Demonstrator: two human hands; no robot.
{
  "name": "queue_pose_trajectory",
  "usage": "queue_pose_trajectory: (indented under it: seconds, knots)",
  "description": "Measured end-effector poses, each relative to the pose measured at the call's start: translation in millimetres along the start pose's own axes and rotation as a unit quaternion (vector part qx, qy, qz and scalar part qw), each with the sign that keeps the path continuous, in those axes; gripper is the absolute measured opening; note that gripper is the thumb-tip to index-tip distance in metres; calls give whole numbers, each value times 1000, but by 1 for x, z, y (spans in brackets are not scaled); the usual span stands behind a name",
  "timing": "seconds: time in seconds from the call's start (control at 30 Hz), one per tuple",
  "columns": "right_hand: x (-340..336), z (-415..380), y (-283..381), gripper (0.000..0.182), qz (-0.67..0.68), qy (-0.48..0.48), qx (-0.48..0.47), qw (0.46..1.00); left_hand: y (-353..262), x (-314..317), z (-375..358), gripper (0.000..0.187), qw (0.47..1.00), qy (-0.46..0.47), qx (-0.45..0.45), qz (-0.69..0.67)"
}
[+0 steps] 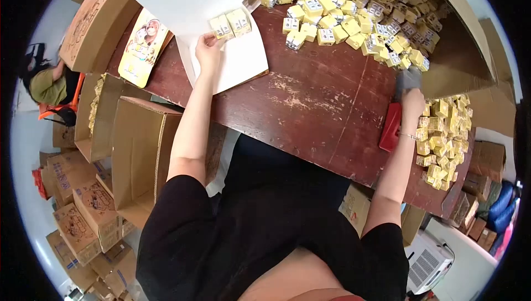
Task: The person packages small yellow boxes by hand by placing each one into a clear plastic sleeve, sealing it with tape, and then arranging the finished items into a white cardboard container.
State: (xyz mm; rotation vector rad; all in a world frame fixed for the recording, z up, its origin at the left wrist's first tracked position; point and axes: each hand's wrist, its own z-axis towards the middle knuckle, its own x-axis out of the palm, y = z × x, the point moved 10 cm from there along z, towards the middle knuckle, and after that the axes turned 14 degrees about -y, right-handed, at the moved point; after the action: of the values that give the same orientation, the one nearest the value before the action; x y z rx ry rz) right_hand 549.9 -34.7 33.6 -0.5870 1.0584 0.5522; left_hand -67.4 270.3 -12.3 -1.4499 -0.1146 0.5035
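My left hand [208,52] is at the open white box [243,58], its fingers closed on the near edge of a small yellow box [220,27]. A second small yellow box [239,22] sits right beside that one, on the white surface. At the table's right side, my right hand [412,103] reaches forward next to a red tool [390,128], perhaps a tape dispenser. A blurred grey thing [408,80] covers or meets its fingertips, so their grip is hidden. Just beyond lies a large heap of small yellow boxes [332,19].
More small yellow boxes [440,140] are piled by my right forearm. A large carton [464,69] lies open at the far right. A printed yellow-and-white carton [142,46] rests left of the white box. Open cardboard cartons [135,152] stand against the worn red table [287,96]. A person's arm [58,70] shows far left.
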Motion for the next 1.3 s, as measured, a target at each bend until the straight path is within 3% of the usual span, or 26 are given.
queue_pose_trajectory:
  seconds: [0.03, 0.1, 0.13, 0.17, 0.23, 0.27, 0.33, 0.37, 0.43, 0.47, 0.5, 0.57, 0.6, 0.7, 0.83, 0.9, 0.93, 0.97, 1.0, 1.03, 1.1, 1.17, 1.23, 1.27, 1.3]
  knots:
    - [-11, 0, -2, 37, 42, -15, -13, 999, -1, 1, -2, 42, 1000, 10, -13, 8]
    - [-18, 2, -16, 27, 114, -28, 5, 993, -32, -29, -13, 39, 987, -133, 80, 48]
    - [-22, 0, -27, 25, 148, -55, 24, 987, -67, -31, -35, 40, 970, -163, 174, 42]
    - [-73, -15, -10, 22, 117, -124, 27, 985, -106, -38, -64, 40, 944, -195, 265, 34]
    - [-113, -45, 27, 18, 266, -223, -21, 938, -121, 22, -113, 23, 982, 31, 162, -92]
    - [-147, -71, 67, 17, 308, -283, -124, 900, -123, 62, -151, 28, 972, 195, 16, -131]
    - [-179, -118, 120, 12, 389, -283, -222, 848, -117, 119, -240, 48, 855, 426, -258, -141]
    - [-174, -139, 140, 14, 409, -249, -267, 836, -105, 136, -278, 48, 763, 490, -388, -165]
    - [-185, -160, 154, 12, 434, -214, -269, 833, -96, 156, -303, 42, 750, 544, -346, -144]
    - [-172, -162, 155, 19, 438, -150, -263, 846, -91, 158, -303, 36, 768, 557, -294, -112]
    - [-177, -159, 151, 19, 438, -150, -261, 847, -91, 157, -305, 36, 767, 559, -294, -111]
    - [-167, -152, 148, 33, 433, -29, -246, 867, -96, 152, -319, 34, 724, 618, -280, -126]
    - [-154, -154, 150, 43, 458, 37, -251, 852, -102, 148, -323, 34, 705, 636, -286, -129]
    - [-144, -155, 152, 47, 454, 92, -246, 852, -107, 146, -323, 37, 698, 657, -253, -131]
    - [-158, -150, 152, 53, 440, 15, -255, 861, -106, 144, -330, 38, 719, 666, -183, -76]
    - [-161, -158, 161, 67, 462, 60, -254, 847, -126, 144, -331, 37, 759, 645, -24, -84]
    - [-163, -160, 161, 67, 462, 60, -252, 848, -122, 143, -329, 33, 779, 627, -20, -18]
    - [-162, -159, 158, 79, 471, 64, -225, 850, -123, 143, -329, 33, 778, 628, -20, -18]
    - [-161, -157, 154, 91, 480, 68, -198, 852, -120, 143, -330, 33, 769, 627, -111, -59]
    - [-158, -157, 152, 91, 480, 68, -197, 852, -116, 142, -331, 33, 753, 619, -202, -99]
    - [-152, -156, 145, 105, 474, 74, -188, 857, -116, 139, -325, 33, 754, 611, -213, -115]
    - [-155, -159, 148, 105, 451, 84, -200, 866, -116, 136, -323, 33, 756, 600, -226, -130]
    - [-158, -163, 153, 104, 427, 91, -213, 874, -127, 135, -319, 33, 793, 604, -66, -44]
    - [-163, -164, 154, 103, 424, 73, -226, 874, -131, 134, -322, 33, 794, 603, -65, -44]
    - [-168, -164, 156, 103, 419, 55, -239, 874, -144, 131, -325, 28, 797, 604, 18, 9]
